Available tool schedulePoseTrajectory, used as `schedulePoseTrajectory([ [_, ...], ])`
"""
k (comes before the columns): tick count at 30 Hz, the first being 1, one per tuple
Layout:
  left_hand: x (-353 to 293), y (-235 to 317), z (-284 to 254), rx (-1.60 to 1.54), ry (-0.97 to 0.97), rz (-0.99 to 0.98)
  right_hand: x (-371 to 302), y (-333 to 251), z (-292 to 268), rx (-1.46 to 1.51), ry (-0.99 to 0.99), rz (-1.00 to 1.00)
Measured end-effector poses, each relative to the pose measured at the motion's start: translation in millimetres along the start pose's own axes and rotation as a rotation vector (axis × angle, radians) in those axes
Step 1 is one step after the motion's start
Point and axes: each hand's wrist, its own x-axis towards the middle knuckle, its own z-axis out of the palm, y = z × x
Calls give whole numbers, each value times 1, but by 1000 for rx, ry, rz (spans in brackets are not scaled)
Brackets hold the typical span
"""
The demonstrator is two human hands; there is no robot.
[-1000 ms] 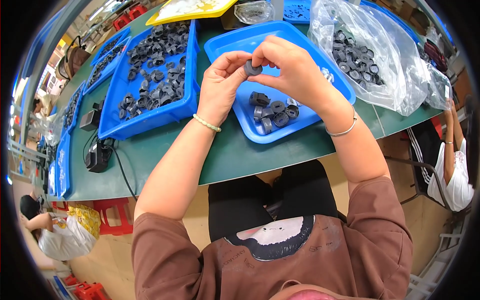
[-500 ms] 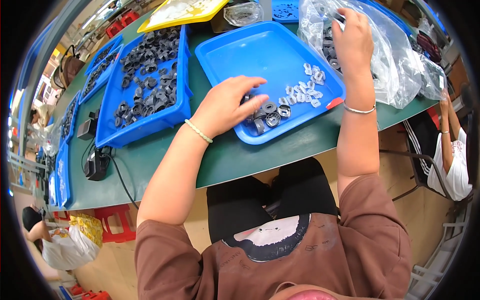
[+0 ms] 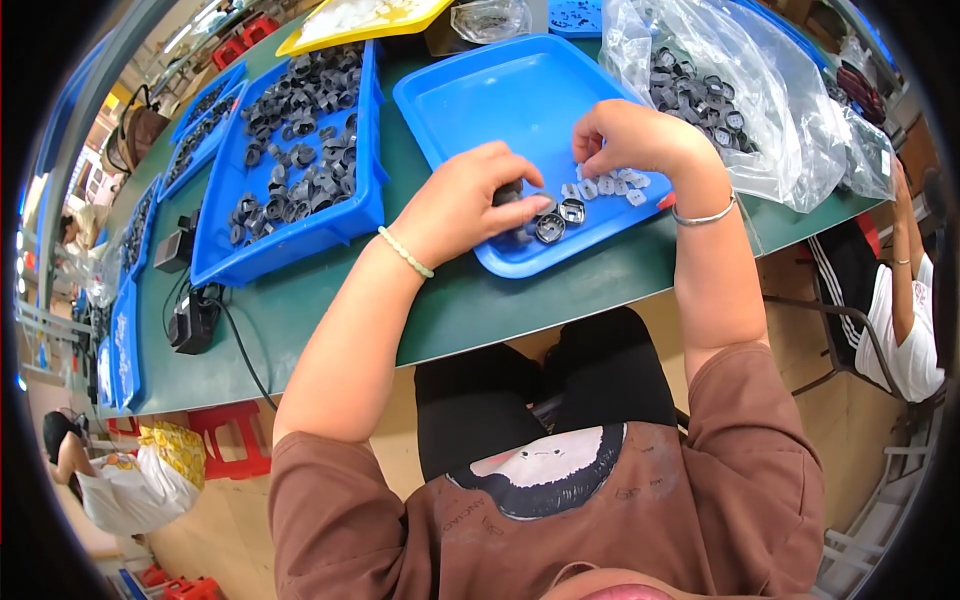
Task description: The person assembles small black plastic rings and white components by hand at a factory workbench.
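A shallow blue tray [image 3: 500,95] lies on the table before me. At its near left corner my left hand [image 3: 470,200] is curled, with a dark grey round part [image 3: 510,190] between thumb and fingers. Beside the thumb sit black rings [image 3: 550,228], one with a shiny rim. My right hand [image 3: 640,140] reaches over the tray's right side, thumb and fingers pinched together at a group of small clear plastic pieces [image 3: 607,185]. What its fingertips hold is too small to make out.
A deep blue bin [image 3: 283,237] of dark grey round parts stands at left. At right, a clear plastic bag [image 3: 790,160] holds more dark parts. A yellow tray [image 3: 365,30] is at the back. A black device [image 3: 190,325] with a cable lies near the left edge. A person [image 3: 905,330] sits at right.
My right hand has come down from the plastic bag, toward me and leftward, to the clear pieces. My left hand stays at the tray's corner, its fingers curled in more.
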Motion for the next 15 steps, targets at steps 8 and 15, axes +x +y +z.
schedulePoseTrajectory([
  [8,7,-8,-8,-1168,410,-439,10,-18,1,232,189,-223],
  [15,5,-13,-8,-1601,321,-542,13,-42,13,508,483,-391],
])
